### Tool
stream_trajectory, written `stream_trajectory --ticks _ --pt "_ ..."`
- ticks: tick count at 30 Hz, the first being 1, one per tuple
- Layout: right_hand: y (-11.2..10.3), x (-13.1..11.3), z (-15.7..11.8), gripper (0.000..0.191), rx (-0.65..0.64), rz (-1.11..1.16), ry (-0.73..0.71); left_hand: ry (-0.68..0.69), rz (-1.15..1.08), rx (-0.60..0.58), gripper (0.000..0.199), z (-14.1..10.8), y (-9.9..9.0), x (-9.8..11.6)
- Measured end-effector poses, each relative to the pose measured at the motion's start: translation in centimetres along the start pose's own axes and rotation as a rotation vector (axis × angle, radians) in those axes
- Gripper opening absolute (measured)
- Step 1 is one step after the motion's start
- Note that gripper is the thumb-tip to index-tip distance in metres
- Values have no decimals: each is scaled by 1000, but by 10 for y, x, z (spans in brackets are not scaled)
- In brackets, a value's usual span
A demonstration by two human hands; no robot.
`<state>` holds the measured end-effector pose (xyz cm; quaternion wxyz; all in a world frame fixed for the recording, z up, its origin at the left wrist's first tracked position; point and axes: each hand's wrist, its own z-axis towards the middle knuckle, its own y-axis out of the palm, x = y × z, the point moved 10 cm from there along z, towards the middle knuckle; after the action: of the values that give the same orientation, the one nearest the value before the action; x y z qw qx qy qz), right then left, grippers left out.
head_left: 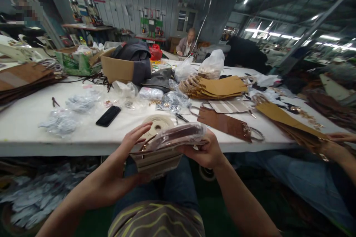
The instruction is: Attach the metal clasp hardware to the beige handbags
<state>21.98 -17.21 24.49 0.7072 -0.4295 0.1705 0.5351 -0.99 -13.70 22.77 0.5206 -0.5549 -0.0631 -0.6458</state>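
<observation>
Above my lap, at the table's front edge, is a bag [158, 161] with beige and brown stripes. Clear plastic wraps its brown handle [178, 135]. My right hand [204, 152] grips the bag's right edge, thumb on the near side. At the left end is my left hand [125, 168], open, its fingers stretched up and apart and its thumb by the lower edge; whether it touches the bag is hard to tell. Just behind the bag lies a roll of cream tape [157, 126], partly covered by the bag and plastic.
A black phone [108, 116] and plastic-wrapped bundles [59, 122] lie left on the white table [83, 146]. A brown panel [222, 124] and stacked tan panels [222, 87] lie right. A cardboard box [118, 68] stands behind. A co-worker's hands [336, 148] hold panels at far right.
</observation>
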Motion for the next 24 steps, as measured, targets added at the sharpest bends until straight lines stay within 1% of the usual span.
stream_trajectory --ticks 2,5,7,9,11,13,17,18,20,22,24 --pt "7 6 -1 20 -25 29 26 54 52 -9 84 -1 -8 15" --pt "15 12 -4 20 -29 96 67 133 150 -33 49 5 -12 30" --pt "18 14 -5 21 -12 149 77 147 209 -66 32 13 -10 33" --pt "22 15 -5 23 -10 168 70 121 234 -99 23 20 -6 30" --pt "24 18 -5 25 -9 165 69 71 230 -127 18 23 -1 23" --pt "27 25 -6 23 -4 175 94 14 202 -142 18 24 4 16" --pt "29 41 -13 17 58 205 207 -105 211 -115 14 21 11 1" --pt "30 44 -16 15 79 206 232 -109 247 -107 14 19 12 1" --pt "38 48 -22 13 87 229 282 -63 340 -100 15 16 14 4" --pt "51 55 -31 13 50 269 341 10 435 -97 13 12 15 5" --pt "62 64 -39 16 27 303 409 58 509 -106 13 8 16 -1"
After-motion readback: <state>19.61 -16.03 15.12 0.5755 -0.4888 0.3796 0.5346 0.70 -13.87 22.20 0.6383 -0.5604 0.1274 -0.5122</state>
